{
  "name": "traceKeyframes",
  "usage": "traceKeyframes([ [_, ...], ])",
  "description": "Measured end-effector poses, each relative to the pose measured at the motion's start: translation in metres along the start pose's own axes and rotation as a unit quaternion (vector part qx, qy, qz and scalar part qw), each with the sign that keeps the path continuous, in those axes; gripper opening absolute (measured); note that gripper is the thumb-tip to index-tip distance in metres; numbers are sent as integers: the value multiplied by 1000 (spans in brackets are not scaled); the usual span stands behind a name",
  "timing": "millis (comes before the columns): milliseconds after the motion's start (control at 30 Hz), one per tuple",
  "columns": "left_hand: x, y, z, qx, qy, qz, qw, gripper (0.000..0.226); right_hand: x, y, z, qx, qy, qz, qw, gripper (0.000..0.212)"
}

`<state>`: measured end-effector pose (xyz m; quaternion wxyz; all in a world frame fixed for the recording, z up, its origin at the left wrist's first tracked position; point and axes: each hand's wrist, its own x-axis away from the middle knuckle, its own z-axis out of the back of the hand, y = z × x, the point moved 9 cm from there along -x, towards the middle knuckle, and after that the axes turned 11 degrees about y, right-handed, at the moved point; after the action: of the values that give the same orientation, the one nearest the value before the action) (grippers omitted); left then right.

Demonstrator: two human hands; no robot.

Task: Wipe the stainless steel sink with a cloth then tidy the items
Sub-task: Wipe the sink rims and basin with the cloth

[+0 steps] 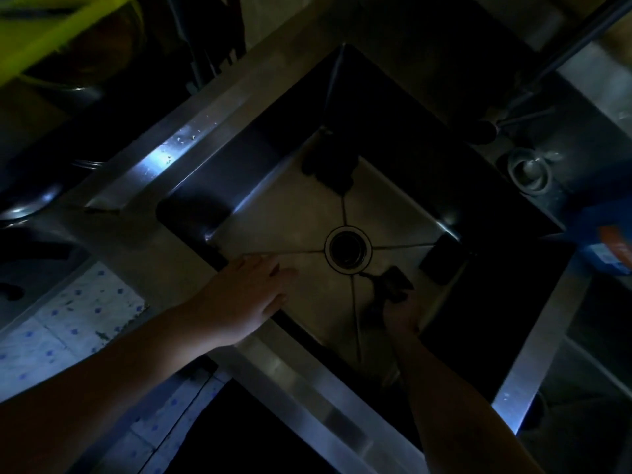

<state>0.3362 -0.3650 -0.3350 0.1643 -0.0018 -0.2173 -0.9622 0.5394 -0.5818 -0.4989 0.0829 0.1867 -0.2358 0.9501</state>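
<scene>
The scene is very dark. A square stainless steel sink [294, 213] fills the middle, with a round drain [348, 248] at its centre. My left hand [254, 290] rests flat on the sink's near-left rim, fingers straight and reaching over the edge. My right hand [402, 311] is down inside the basin, just right of the drain, gripping a dark cloth [390, 283] against the sink floor. A dark object [330, 167] lies in the far corner of the basin. Another dark, flat object [441, 258] leans in the right corner.
A faucet [533, 87] runs in from the upper right. A round grey stopper [528, 171] sits on the right ledge beside a blue package [605, 244]. Dishes and a yellow-green rack [65, 32] stand at upper left. A dotted mat [68, 323] covers the counter at left.
</scene>
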Motion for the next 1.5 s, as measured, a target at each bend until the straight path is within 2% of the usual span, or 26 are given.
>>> traceKeyframes([
  [100, 10, 0, 3, 1, 5, 11, 1000, 37, 14, 27, 7, -71, 34, -102, 992, 48],
  [167, 17, -2, 4, -5, -3, 25, 1000, 38, 34, 32, 0, -61, 24, -132, 989, 46],
  [300, 29, -3, 16, -7, 7, 34, 999, 38, 66, 9, -43, -4, -74, -114, 991, 45],
  [367, 33, -5, 27, -28, 32, 35, 998, 36, 73, -12, -65, -5, -121, -97, 988, 42],
  [500, 47, -11, 38, -79, 30, 22, 996, 39, 77, -54, -93, -32, -226, -85, 970, 37],
  [733, 60, -20, 62, -99, 56, 41, 993, 43, 73, -98, -81, -128, -258, -83, 954, 41],
  [833, 61, -22, 69, -88, 60, 55, 993, 42, 79, -106, -66, -149, -242, -74, 956, 42],
  [967, 59, -28, 73, -55, 69, 79, 993, 37, 90, -118, -39, -149, -197, -8, 969, 39],
  [1100, 57, -35, 76, -65, 71, 90, 991, 38, 104, -143, -7, -67, -163, 125, 976, 39],
  [1200, 58, -41, 85, -73, 77, 105, 989, 39, 116, -156, 13, -40, -160, 200, 966, 30],
  [1333, 58, -41, 106, -48, 105, 116, 987, 39, 132, -170, 35, -18, -159, 272, 949, 36],
  [1500, 66, -37, 133, -74, 115, 144, 980, 41, 149, -195, 63, -8, -142, 338, 930, 35],
])
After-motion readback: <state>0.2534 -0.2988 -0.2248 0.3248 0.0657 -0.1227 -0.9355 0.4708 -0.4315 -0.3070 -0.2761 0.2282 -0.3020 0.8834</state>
